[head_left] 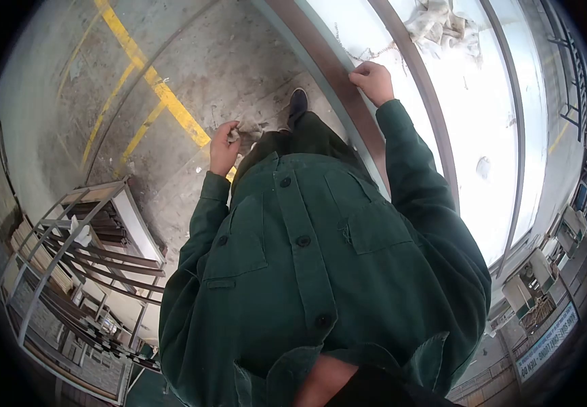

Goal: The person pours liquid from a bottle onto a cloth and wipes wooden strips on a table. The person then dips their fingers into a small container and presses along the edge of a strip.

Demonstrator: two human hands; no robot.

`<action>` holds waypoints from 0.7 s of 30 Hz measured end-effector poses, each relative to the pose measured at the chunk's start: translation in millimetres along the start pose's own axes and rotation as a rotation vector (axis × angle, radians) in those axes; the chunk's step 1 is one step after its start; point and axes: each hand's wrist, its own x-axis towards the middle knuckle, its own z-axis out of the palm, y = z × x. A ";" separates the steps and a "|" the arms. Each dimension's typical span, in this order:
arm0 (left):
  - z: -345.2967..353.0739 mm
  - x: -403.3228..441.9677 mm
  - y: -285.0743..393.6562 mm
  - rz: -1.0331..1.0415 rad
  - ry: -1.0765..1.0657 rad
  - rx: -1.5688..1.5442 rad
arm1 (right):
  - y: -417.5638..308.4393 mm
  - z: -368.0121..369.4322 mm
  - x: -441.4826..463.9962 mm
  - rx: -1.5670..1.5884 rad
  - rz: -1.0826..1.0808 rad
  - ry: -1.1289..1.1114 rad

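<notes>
A crumpled greyish-white rag is held in the curled fingers of my left hand, low beside my left leg. Over on the right, my right hand has its fingers closed, with the fingertips against the edge of a long brown bar. Whether it grips the bar or pinches something small is hidden under the fingers. The bar runs lengthwise along the near side of a white-topped table. A second brown bar lies beyond it, roughly parallel.
A bundle of whitish cloth lies on the table's far part. Another long bar crosses the white top. At left stands a metal rack with dark bars. Yellow lines mark the concrete floor. A sign is at lower right.
</notes>
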 end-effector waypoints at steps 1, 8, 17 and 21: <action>-0.2 -4.7 -5.1 0.000 -0.010 -0.001 | 2.7 1.3 0.3 0.010 -0.007 0.004; 5.7 -53.0 -24.7 -0.064 0.052 0.005 | -1.1 6.5 29.5 0.035 -0.104 0.010; 30.2 -95.2 -38.1 -0.249 0.131 -0.080 | -32.2 24.2 103.9 0.092 -0.169 -0.081; 29.8 -82.1 -26.2 -0.313 0.168 -0.181 | -51.3 35.1 136.3 0.166 -0.169 -0.125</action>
